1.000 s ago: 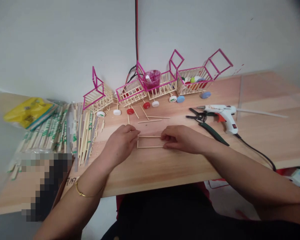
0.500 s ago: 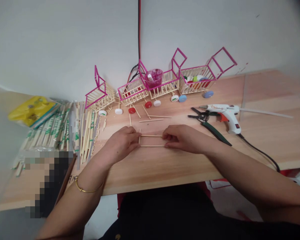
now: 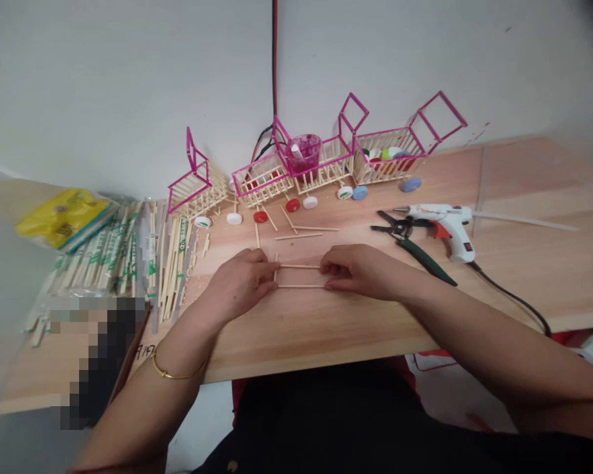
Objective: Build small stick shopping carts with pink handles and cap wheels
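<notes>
Two parallel wooden sticks [image 3: 300, 286] span the gap between my hands, low over the table, with a short crosspiece [image 3: 277, 261] at their left end. My left hand [image 3: 247, 280] is closed on that left end, thumb at the near stick and fingers at the far one. At the right end, my right hand [image 3: 358, 271] pinches the same sticks with curled fingers; whether a crosspiece is there is hidden. Several loose sticks [image 3: 299, 236] lie just beyond my hands.
Several stick-built carts [image 3: 269, 187] with pink rims and bottle-cap wheels stand along the wall; one holds a pink-stained cup [image 3: 304, 155]. Green-handled pliers [image 3: 425, 260] and a white glue gun [image 3: 457, 224] lie to the right. Bundled chopsticks [image 3: 113, 247] and a yellow packet [image 3: 64, 217] are left.
Both hands keep the same hold on the sticks, with no clear movement. The whole view has shifted only very slightly.
</notes>
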Demonstrator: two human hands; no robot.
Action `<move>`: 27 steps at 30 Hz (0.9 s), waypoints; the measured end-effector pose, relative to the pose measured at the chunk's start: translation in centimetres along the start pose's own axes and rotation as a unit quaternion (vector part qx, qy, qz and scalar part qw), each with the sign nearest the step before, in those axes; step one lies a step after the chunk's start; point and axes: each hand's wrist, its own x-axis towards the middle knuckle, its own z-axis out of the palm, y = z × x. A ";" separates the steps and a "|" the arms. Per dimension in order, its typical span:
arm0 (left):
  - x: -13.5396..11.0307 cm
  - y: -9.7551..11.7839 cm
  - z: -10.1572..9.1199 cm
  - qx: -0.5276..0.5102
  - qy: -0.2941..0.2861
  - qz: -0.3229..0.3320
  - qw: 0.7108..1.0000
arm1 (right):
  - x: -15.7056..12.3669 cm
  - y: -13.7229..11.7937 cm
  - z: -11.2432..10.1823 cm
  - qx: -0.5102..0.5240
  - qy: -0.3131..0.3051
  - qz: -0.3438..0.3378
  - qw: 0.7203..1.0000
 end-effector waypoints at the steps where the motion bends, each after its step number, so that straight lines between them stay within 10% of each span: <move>1: 0.0 0.1 0.0 0.003 0.001 -0.003 1.000 | 0.0 0.0 0.0 -0.002 -0.001 -0.001 1.000; 27: -0.1 0.3 -0.1 0.009 -0.009 -0.030 0.999 | -0.3 -0.2 0.2 -0.012 -0.004 -0.077 0.997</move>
